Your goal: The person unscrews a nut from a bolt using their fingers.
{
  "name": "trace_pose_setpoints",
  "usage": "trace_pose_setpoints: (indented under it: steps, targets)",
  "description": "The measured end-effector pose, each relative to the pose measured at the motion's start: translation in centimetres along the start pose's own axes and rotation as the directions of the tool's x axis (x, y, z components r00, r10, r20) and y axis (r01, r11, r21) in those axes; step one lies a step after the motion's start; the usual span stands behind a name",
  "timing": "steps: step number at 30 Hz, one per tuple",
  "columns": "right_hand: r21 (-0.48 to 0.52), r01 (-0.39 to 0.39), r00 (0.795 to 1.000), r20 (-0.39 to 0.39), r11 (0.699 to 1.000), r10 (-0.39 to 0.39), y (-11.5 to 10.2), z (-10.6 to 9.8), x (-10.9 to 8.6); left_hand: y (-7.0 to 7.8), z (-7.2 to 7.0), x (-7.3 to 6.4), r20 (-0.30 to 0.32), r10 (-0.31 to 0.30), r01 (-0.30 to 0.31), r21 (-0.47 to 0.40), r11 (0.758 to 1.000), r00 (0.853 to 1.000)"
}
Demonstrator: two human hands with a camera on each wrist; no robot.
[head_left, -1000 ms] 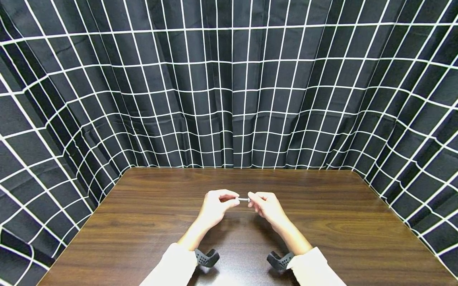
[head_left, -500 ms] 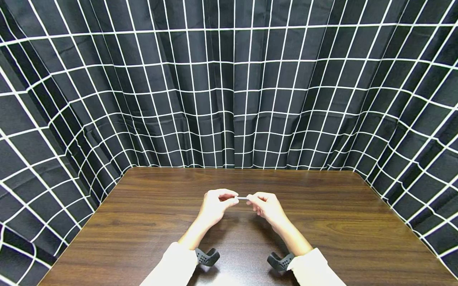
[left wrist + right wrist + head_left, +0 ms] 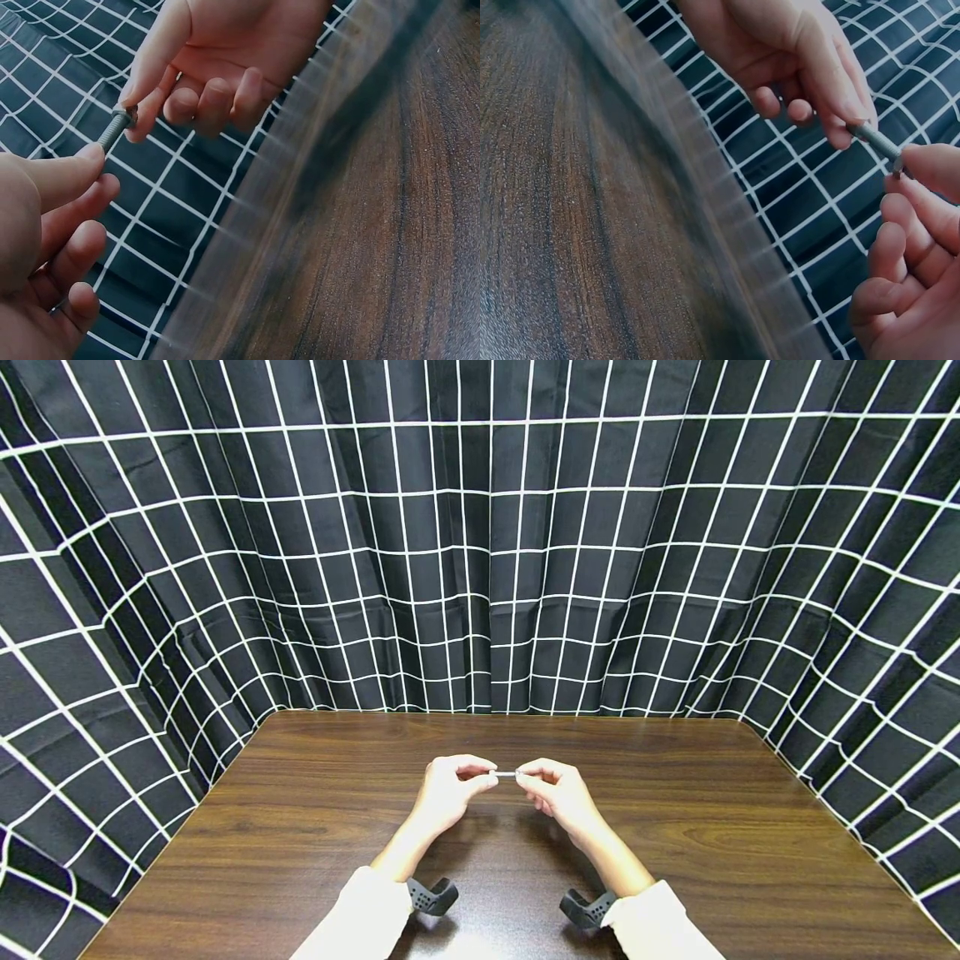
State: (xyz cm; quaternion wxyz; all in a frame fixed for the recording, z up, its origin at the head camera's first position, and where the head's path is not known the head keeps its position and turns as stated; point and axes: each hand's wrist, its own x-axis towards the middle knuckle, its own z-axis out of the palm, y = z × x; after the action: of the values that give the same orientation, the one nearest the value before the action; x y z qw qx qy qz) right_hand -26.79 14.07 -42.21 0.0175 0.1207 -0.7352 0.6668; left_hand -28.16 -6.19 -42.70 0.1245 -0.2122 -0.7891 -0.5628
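A small grey metal bolt (image 3: 114,132) with a threaded shank is held level between the two hands, above the table. My left hand (image 3: 448,789) pinches one end of it between thumb and fingertips. At the other end sits a wider hex piece (image 3: 899,165), which my right hand (image 3: 558,789) pinches between thumb and forefinger. Fingers partly cover this piece, so whether it is a nut or the bolt's own head I cannot tell. A short stretch of shank shows between the hands. The other fingers of the right hand curl loosely below.
Under the hands lies a brown wood-grain table (image 3: 337,827). Dark curtains (image 3: 480,568) with a white grid stand behind it and on both sides. Each wrist wears a dark camera mount, a left one (image 3: 433,897) and a right one (image 3: 587,908).
The right fingers have shifted their grip on the hex end, covering it half a second ago and now showing its edge. Both hands have risen very slightly; the left keeps its pinch.
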Motion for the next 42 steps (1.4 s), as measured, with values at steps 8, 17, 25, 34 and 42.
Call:
trace_pose_setpoints:
  steps: [8,17,25,34,42]
  targets:
    - [0.022,0.068,0.998,-0.002,0.997,-0.068,0.06,0.11,-0.01,0.00,-0.12,0.07,-0.008,0.009,-0.009,0.025,1.000,1.000]
    - [0.024,0.115,0.993,0.002,0.993,-0.115,0.25,0.20,-0.08,-0.15,-0.10,0.08,-0.017,0.036,-0.035,0.024,0.999,0.999]
    - [-0.038,0.121,0.990,-0.069,0.992,-0.123,0.36,0.31,-0.11,-0.21,0.04,-0.09,-0.015,0.031,-0.031,-0.005,1.000,0.999]
    - [-0.154,-0.026,0.990,-0.144,0.988,0.003,0.33,0.65,-0.04,-0.19,0.03,-0.21,-0.011,0.026,-0.026,0.000,1.000,1.000]
    - [-0.098,-0.053,0.992,-0.116,0.994,0.041,0.21,0.68,-0.17,-0.18,0.07,-0.19,-0.005,0.036,-0.036,0.001,0.999,0.999]
